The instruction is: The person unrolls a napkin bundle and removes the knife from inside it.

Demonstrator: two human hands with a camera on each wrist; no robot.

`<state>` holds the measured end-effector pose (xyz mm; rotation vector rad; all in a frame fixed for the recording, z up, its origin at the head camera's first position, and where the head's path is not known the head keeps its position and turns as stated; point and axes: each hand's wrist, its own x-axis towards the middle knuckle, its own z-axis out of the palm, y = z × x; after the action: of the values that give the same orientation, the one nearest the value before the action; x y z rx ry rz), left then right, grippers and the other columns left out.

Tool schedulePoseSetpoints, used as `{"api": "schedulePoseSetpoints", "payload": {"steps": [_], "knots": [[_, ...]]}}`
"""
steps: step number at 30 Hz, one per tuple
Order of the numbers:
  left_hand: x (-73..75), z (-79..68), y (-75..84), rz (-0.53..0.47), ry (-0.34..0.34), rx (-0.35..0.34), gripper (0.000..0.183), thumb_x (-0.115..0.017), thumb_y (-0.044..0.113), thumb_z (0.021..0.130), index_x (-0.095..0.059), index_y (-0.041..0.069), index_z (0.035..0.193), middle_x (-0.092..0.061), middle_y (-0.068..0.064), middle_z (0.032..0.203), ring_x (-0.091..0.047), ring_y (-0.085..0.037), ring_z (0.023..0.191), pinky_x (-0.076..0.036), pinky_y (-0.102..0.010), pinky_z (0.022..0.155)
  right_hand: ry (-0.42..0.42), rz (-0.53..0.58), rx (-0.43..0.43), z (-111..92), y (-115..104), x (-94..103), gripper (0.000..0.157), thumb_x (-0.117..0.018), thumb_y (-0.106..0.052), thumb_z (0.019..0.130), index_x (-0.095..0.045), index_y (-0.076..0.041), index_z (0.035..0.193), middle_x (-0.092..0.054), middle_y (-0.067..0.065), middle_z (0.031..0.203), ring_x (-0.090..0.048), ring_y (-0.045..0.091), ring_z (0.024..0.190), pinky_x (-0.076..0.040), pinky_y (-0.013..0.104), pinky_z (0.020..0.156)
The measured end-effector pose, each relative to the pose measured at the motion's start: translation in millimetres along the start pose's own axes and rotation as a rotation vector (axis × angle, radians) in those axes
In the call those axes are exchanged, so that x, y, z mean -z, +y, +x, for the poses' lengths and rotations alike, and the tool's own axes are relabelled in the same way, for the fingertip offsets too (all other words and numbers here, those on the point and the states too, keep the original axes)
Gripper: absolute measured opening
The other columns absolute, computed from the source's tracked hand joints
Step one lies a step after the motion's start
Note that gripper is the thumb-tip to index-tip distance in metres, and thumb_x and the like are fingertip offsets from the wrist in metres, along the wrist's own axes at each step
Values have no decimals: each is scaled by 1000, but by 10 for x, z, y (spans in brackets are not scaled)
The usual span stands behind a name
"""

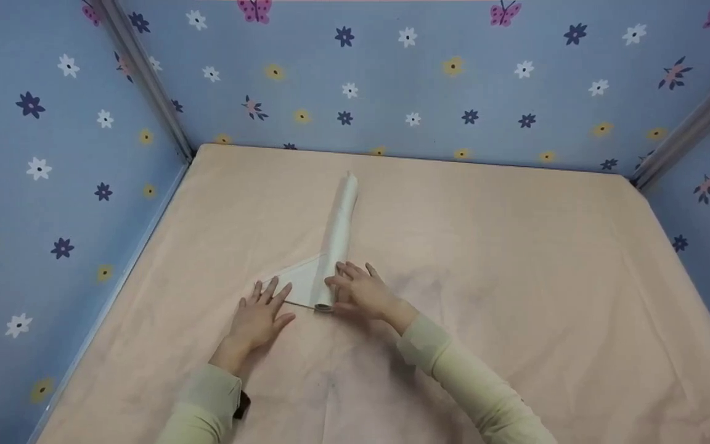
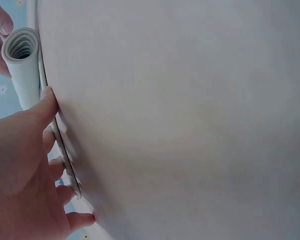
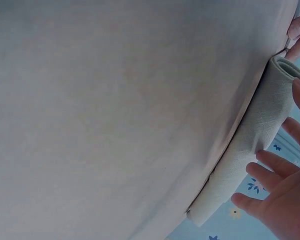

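Note:
A whitish rolled cloth (image 1: 341, 225) lies lengthwise on the covered table, its near end showing a spiral opening. From its left side a flat triangular flap (image 1: 302, 280) spreads out. My left hand (image 1: 259, 322) rests on the flap's outer edge with fingers spread. My right hand (image 1: 364, 293) touches the right side of the roll near its near end, fingers extended. In the left wrist view, the hollow end of the rolled cloth (image 2: 21, 50) shows several layers. A woven texture is visible on the rolled cloth (image 3: 245, 142) in the right wrist view.
A peach tablecloth (image 1: 515, 265) with soft wrinkles covers the table. Blue flowered panels (image 1: 379, 74) stand behind and at both sides, joined by grey metal posts (image 1: 151, 80) at the corners. A small black object (image 1: 241, 406) sits by the left cuff.

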<state>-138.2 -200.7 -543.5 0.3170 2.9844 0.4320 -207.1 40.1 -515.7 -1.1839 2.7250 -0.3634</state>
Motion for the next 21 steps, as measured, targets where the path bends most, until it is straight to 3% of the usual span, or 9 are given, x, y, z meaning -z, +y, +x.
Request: {"api": "schedulePoseSetpoints", "payload": {"steps": [11, 17, 21], "knots": [[99, 56, 81, -1, -52, 55, 60, -54, 39, 87, -36, 10, 136, -26, -21, 140, -16, -47, 126, -23, -67, 89, 35, 15, -2, -29, -8, -7, 51, -59, -42, 82, -47, -22, 128, -34, 12, 139, -32, 31, 125, -26, 55, 97], [80, 77, 143, -21, 27, 48, 59, -56, 34, 87, -37, 4, 135, -26, -23, 140, -18, -44, 127, -17, -62, 96, 54, 46, -16, -14, -23, -9, 49, -60, -42, 83, -49, -22, 126, -34, 11, 138, -31, 28, 126, -26, 55, 97], [22, 110, 192, -38, 95, 23, 57, -54, 31, 89, -37, 0, 133, -26, -24, 139, -20, -41, 127, -19, -55, 100, 69, 60, -28, 9, -49, -3, 48, -58, -42, 84, -49, -21, 126, -34, 10, 138, -29, 24, 127, -26, 54, 97]]}}
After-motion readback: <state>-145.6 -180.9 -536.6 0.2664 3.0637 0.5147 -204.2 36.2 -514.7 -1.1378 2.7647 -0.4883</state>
